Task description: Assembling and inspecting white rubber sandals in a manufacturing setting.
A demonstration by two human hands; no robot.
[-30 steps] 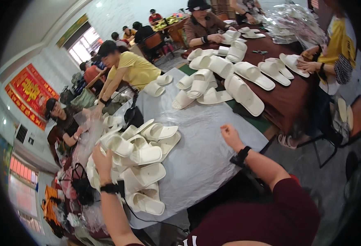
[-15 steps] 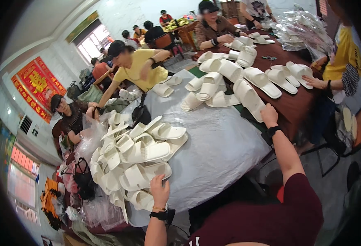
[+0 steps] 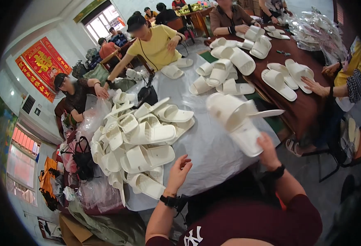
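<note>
Table: grey sheet, slipper pile on its left.
Right hand: grasping slippers.
Left hand: released, empty.
Room: workers at tables.

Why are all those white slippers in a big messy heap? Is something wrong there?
Nothing looks broken or spilled. The heap of white slippers on the grey-covered table is jumbled, some tipped on edge. The right hand holds a pair of slippers up; the left hand hovers open, empty.
</note>
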